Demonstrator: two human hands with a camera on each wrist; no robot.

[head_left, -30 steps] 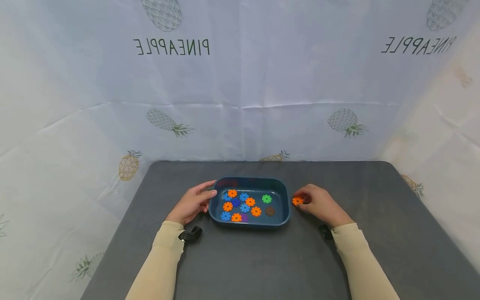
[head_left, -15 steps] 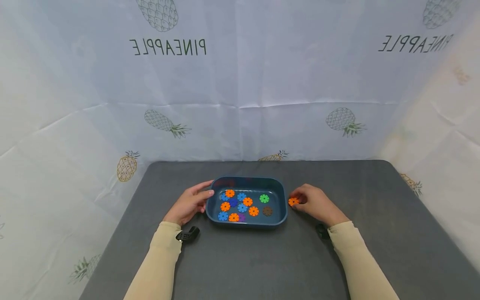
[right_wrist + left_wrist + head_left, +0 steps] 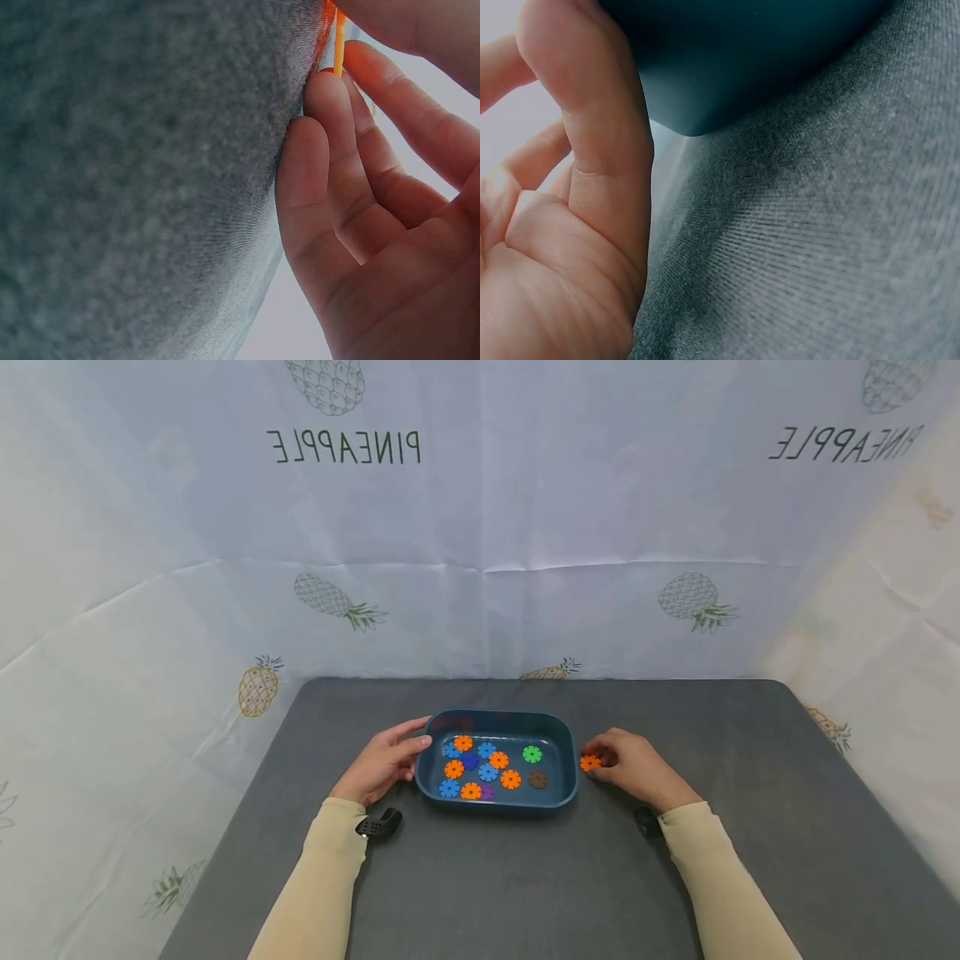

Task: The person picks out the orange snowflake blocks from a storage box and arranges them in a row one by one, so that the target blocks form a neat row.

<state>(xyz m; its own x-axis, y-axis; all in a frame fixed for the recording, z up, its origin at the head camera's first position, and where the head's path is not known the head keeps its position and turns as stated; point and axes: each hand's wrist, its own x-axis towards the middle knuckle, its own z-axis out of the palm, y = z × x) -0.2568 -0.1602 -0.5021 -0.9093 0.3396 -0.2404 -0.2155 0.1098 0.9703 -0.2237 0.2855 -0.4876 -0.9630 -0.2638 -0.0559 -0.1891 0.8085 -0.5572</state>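
Your right hand (image 3: 633, 766): grip pinched on orange plastic gear disc (image 3: 590, 762), on grey tabletop (image 3: 750, 827) outside dark blue plastic tray (image 3: 497, 802). Left hand (image 3: 384, 762): fingers relaxed, thumb against tray wall. Dozen-odd discs already in tray; this one left.

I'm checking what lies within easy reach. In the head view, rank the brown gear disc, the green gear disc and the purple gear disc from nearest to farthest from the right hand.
1. Brown plastic gear disc: in the blue tray's right part, closest to the right hand.
2. Green plastic gear disc: right part too, toward the far wall.
3. Purple plastic gear disc: left of centre, by the near wall.
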